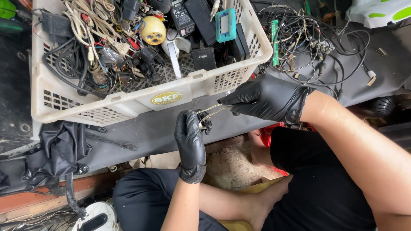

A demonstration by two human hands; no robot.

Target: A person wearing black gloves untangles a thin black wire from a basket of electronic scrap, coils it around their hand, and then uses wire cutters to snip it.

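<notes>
Both my hands wear black gloves and meet in front of a white plastic crate (128, 100). My left hand (190, 143) grips a small dark connector at the end of thin pale wires (209, 112). My right hand (265, 97) pinches the same wires at their other end, just below the crate's front wall. The wires run taut between the two hands. The connector is mostly hidden by my left fingers.
The crate holds tangled cables, black power adapters, a yellow round gadget (153, 30) and a teal case (225, 25). A heap of dark wires with a green circuit strip (275, 40) lies right of it. Black cloth (60, 147) hangs at left. My legs are below.
</notes>
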